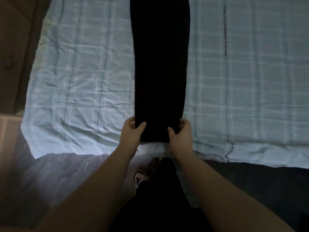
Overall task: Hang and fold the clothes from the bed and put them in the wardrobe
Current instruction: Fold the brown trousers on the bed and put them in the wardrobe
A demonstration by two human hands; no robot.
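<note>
A long black garment [159,64], folded into a narrow strip, lies flat on the bed and runs from the top of the view down to the near edge. My left hand [132,131] grips its near left corner, thumb on top of the cloth. On the near right corner, my right hand [181,132] holds the cloth the same way. Both hands sit just inside the bed's near edge. The garment's far end is cut off by the top of the view.
The bed has a pale blue checked sheet [80,84], creased on the left. A brown wooden piece of furniture [15,47] stands to the left. Below the bed edge are my dark trousers and a shoe [140,177] on the floor.
</note>
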